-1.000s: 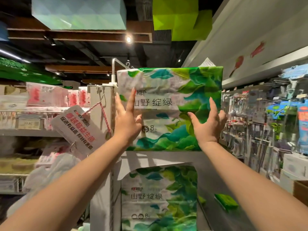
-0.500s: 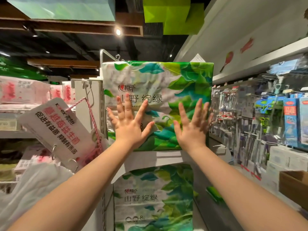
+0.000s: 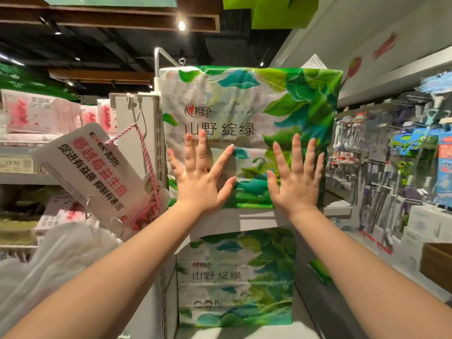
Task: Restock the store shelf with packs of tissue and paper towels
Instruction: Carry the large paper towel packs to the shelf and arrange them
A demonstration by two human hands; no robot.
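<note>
Green-leafed tissue pack sits on the top shelf; my left hand and right hand press it flat-fingered, gripping nothing. Push evenly; how deep it sits, I can't quite see.

Rt-side hanging goods blurred; cardboard box cut off.

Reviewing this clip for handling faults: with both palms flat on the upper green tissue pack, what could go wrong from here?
1. The left hand and right hand only press the upper pack; neither grips it, so it might tip off the shelf edge.
2. The hanging promo card dangles beside the left forearm, which could snag its cord.
</note>
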